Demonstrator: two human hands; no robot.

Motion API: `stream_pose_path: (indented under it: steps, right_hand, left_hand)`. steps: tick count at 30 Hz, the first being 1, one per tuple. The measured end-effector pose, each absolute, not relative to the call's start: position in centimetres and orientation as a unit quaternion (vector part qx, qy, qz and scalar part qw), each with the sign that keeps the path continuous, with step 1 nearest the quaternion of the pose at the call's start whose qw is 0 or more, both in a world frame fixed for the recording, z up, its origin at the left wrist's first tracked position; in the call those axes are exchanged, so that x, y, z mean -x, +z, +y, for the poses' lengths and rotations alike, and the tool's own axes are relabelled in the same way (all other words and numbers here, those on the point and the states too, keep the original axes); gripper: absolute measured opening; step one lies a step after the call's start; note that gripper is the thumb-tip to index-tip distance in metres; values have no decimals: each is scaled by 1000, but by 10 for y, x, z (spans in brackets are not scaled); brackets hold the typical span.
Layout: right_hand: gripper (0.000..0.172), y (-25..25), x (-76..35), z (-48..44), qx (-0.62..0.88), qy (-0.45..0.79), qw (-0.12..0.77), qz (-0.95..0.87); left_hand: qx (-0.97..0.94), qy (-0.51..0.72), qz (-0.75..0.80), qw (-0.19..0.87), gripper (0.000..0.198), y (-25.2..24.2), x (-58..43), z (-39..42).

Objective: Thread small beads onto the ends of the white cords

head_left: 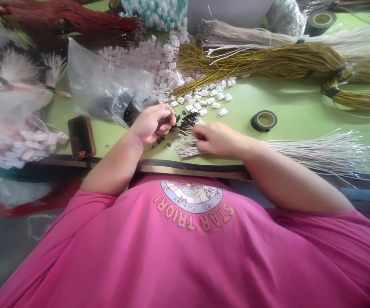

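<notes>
A bundle of white wires (316, 153) lies across the green table, its left ends fanned out near the front edge. My right hand (219, 137) is closed over these left ends, fingers pinched among the wires. Some wire ends carry small black connectors (189, 119), massed just beyond the hand. To the left, my left hand (156, 123) is curled shut with a small dark piece showing at its fingertips, too small to name. Loose black pieces (162, 139) are scattered on the table below and beside that hand.
White plastic connectors (162, 60) are heaped behind the hands, near a clear plastic bag (91, 81). A phone (81, 137) lies at left, a black tape roll (264, 121) at right. Yellow-green wires (268, 64) and red wires (59, 19) lie farther back.
</notes>
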State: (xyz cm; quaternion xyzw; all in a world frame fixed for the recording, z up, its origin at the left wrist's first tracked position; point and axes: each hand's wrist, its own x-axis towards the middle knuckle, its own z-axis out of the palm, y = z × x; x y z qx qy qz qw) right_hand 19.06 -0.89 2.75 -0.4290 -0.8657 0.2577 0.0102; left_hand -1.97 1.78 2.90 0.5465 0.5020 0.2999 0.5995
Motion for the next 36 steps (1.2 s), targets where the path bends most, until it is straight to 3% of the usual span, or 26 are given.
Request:
stream_pose_path:
  steps: [4,8,14,18,24,28,31,36]
  right_hand:
    - [31,25,-190,-9,430,292,40,-853]
    - [21,21,-191,-6,442,329,94,-829]
    - [20,18,-199,3,426,530,195,-706]
    - [13,15,-202,7,415,608,213,-642]
    - [16,19,-200,6,408,575,188,-683]
    - [13,25,-196,3,404,482,126,-767]
    - [20,25,-196,3,396,451,104,-793]
    - [17,12,-197,7,432,610,229,-624]
  left_hand:
    - [-554,293,502,596,11,28,21,18]
    - [-546,295,494,609,12,31,20,16]
    - [-588,294,507,558,15,23,18,13]
    - [-689,205,486,497,22,21,15,7]
    - [-806,62,409,425,21,30,8,-4]
    - [-790,73,418,442,26,28,7,-4]
    - [-778,110,427,448,26,22,5,-2]
    - [-806,115,454,362,25,22,-1,-7]
